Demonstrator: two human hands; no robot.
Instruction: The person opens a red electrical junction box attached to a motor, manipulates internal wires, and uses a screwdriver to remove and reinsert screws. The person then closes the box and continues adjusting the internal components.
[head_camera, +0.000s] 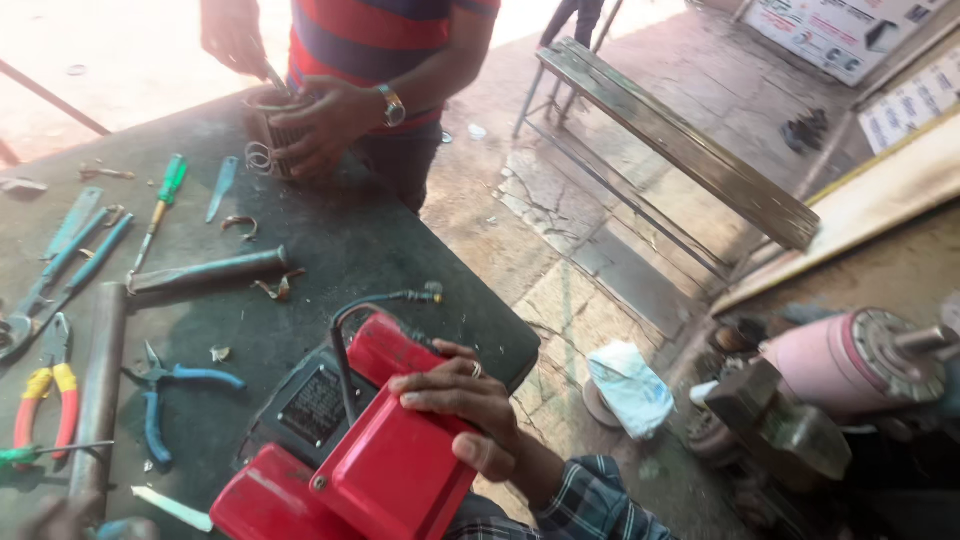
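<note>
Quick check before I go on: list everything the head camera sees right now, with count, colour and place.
red housing: one, red, near table edge, under the right hand
black cable: one, arching from the housing
blue-handled pliers: one, left of the housing
red-and-yellow pliers: one, far left
green screwdriver: one, table centre-left
metal pipes: two, grey, mid table and left
table: one, dark
other person's hands: two, on a wound metal part at the far edge
bench: one, grey, on the pavement
pink motor: one, right
white bag: one, on the floor
right hand: gripping the housing's edge
left hand: not clearly in view
</note>
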